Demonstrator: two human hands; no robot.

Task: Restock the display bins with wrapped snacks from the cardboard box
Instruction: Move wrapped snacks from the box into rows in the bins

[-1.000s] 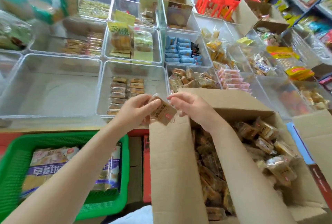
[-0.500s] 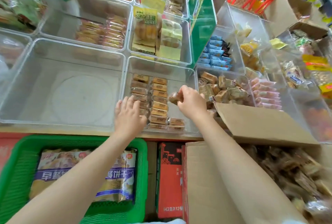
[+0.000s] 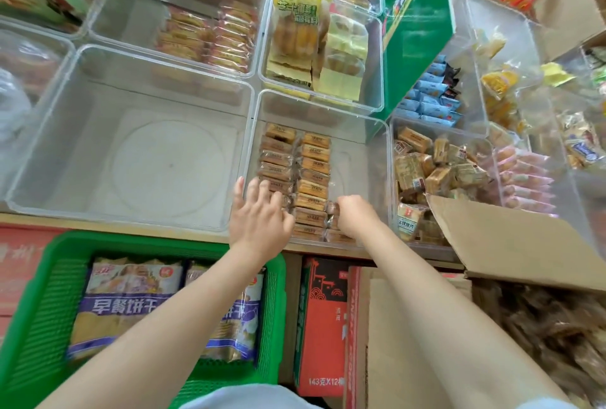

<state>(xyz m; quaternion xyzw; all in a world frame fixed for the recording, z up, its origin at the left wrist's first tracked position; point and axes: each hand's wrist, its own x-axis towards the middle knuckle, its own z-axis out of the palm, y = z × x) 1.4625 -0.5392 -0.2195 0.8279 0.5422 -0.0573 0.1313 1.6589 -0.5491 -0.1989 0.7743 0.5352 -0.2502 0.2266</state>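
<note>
Wooden worktop [image 3: 147, 234] carries clear plastic bins [image 3: 131, 153] set edge to edge; my cardboard box [image 3: 511, 244] overlaps its right front edge.

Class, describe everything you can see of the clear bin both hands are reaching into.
The clear bin is see-through plastic with rounded corners and sits on the shelf edge. Two neat columns of brown wrapped snacks fill its left side; its right side is mostly bare. The left hand rests on the snacks, and the right hand grips one.
</note>
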